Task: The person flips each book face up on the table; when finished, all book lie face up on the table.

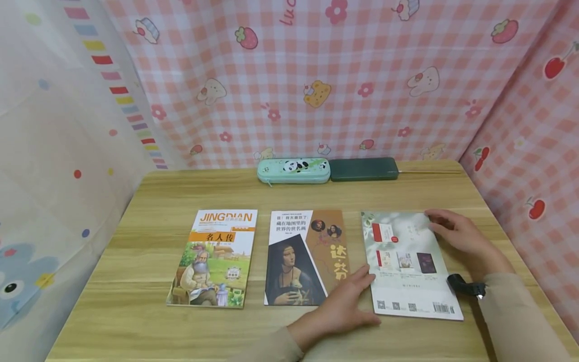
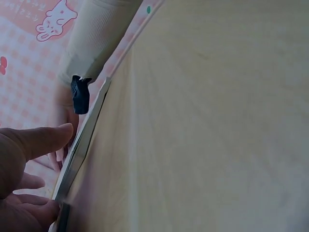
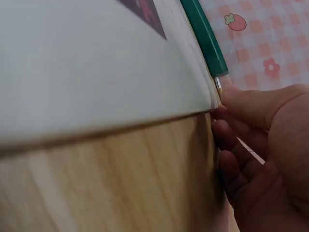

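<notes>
A pale green and white book [image 1: 409,291] lies back cover up at the right of the table, with a barcode at its lower corner. My right hand [image 1: 468,241] holds its top right corner; the right wrist view shows that corner between the thumb [image 3: 251,104] and the fingers. At the book's left edge is my left hand [image 1: 336,306], fingers extended and thumb spread apart from them. This hand covers the lower right of a brown and white book [image 1: 294,251] with a portrait. Further left lies an orange-titled book [image 1: 212,266].
Behind the books stand a mint panda pencil case [image 1: 294,172] and a dark green case [image 1: 364,169], with a thin stick [image 1: 429,172] at its right. Pink checked cloth [image 1: 289,100] hangs along the back edge of the wooden table [image 1: 122,281].
</notes>
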`<state>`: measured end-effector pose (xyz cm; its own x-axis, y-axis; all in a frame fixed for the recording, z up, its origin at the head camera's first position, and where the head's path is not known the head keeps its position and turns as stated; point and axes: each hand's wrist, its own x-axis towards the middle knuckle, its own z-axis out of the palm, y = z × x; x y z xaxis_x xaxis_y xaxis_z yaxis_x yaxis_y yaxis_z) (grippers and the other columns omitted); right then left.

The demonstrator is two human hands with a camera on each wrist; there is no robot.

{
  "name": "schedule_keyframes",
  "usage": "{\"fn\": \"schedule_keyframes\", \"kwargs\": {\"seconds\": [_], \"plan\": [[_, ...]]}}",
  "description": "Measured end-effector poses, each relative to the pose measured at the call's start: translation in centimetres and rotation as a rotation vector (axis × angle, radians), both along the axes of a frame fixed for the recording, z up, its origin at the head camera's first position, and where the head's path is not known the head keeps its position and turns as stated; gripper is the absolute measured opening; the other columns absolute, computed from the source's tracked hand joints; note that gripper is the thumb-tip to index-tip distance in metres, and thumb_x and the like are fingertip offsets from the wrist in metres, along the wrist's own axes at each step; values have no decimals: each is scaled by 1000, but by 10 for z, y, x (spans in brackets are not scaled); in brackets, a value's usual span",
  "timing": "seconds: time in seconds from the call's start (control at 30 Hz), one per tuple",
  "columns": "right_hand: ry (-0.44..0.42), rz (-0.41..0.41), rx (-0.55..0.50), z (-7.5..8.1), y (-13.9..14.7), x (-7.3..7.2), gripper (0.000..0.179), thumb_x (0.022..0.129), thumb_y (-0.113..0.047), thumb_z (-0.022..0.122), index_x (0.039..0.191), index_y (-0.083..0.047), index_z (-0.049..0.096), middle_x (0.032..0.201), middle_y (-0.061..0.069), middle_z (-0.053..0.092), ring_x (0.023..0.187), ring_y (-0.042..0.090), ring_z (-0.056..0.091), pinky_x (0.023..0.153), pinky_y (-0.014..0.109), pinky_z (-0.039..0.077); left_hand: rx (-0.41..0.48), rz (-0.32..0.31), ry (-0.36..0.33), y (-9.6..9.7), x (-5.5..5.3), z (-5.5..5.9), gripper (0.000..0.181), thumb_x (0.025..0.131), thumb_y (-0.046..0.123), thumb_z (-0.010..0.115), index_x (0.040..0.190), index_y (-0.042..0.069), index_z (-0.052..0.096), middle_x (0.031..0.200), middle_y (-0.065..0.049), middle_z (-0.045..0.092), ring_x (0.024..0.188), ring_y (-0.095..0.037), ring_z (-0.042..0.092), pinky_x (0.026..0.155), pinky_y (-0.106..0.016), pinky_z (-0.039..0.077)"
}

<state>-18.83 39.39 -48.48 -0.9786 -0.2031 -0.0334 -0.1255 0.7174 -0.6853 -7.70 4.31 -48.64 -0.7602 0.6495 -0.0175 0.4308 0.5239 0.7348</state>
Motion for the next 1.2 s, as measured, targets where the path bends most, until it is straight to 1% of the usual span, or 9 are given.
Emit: {"fn": "schedule_keyframes", "kwargs": {"seconds": [0.13, 0.23, 0.33, 0.5, 0.7, 0.87, 0.93, 1.13, 1.2], "plan": [[17, 29, -32, -3, 7, -2, 40, 104, -17, 58, 139, 3, 57, 139, 26, 56, 112, -9, 44, 86, -2, 33, -14, -5, 18, 5, 0, -1, 85, 79, 31, 88, 148, 2, 49, 162, -12, 34, 144, -25, 39, 116, -29, 35], [45, 56, -35, -4, 10, -4, 39, 103, -11, 60, 139, 5, 57, 135, 27, 59, 107, -15, 45, 87, -2, 35, -26, 3, 22, 8, 1, -2, 85, 79, 32, 88, 148, 2, 49, 162, -12, 33, 145, -25, 38, 116, -29, 35], [76, 90, -19, -5, 12, -8, 40, 100, -3, 61, 139, 7, 56, 132, 29, 61, 102, -15, 49, 85, -1, 38, -61, 17, 59, 13, 2, -3, 87, 76, 30, 90, 147, 1, 50, 162, -14, 32, 145, -25, 38, 115, -27, 35], [80, 112, 4, -5, 12, -13, 40, 98, 4, 61, 138, 7, 57, 130, 28, 62, 99, -10, 53, 82, 1, 40, -133, 50, 119, 24, 3, -3, 91, 69, 25, 95, 143, -4, 52, 163, -17, 30, 145, -24, 37, 114, -22, 34], [85, 104, 0, -6, 13, -14, 39, 96, 4, 64, 135, 5, 61, 123, 25, 66, 96, -5, 55, 79, 4, 42, -136, 82, 82, 27, 3, -5, 98, 68, 27, 95, 147, -4, 47, 165, -15, 26, 141, -28, 43, 113, -23, 36], [91, 98, -75, -8, 18, -13, 40, 95, 6, 64, 134, 6, 60, 116, 24, 67, 95, -5, 57, 79, 6, 46, -96, 81, 87, 24, 1, -8, 99, 68, 27, 95, 148, -4, 45, 165, -16, 26, 141, -29, 43, 113, -24, 36], [64, 82, -113, -8, 21, -13, 40, 96, 5, 64, 136, 5, 59, 119, 19, 69, 98, -9, 58, 82, 5, 46, -93, 73, 94, 23, 0, -8, 99, 69, 28, 95, 148, -5, 45, 165, -16, 25, 142, -28, 41, 114, -24, 35], [11, 76, -243, -8, 24, -11, 39, 99, 4, 60, 137, 8, 56, 126, -20, 62, 107, -15, 57, 86, 6, 48, -94, 50, 74, 21, -1, -8, 97, 71, 28, 94, 147, -6, 45, 165, -16, 25, 145, -26, 38, 115, -24, 33], [15, 100, -297, -9, 24, -11, 39, 98, 8, 59, 136, 13, 54, 125, -24, 61, 108, -12, 59, 86, 8, 50, -87, 46, 67, 21, -1, -7, 96, 71, 28, 93, 148, -6, 45, 165, -17, 24, 145, -26, 38, 115, -24, 33]]}}
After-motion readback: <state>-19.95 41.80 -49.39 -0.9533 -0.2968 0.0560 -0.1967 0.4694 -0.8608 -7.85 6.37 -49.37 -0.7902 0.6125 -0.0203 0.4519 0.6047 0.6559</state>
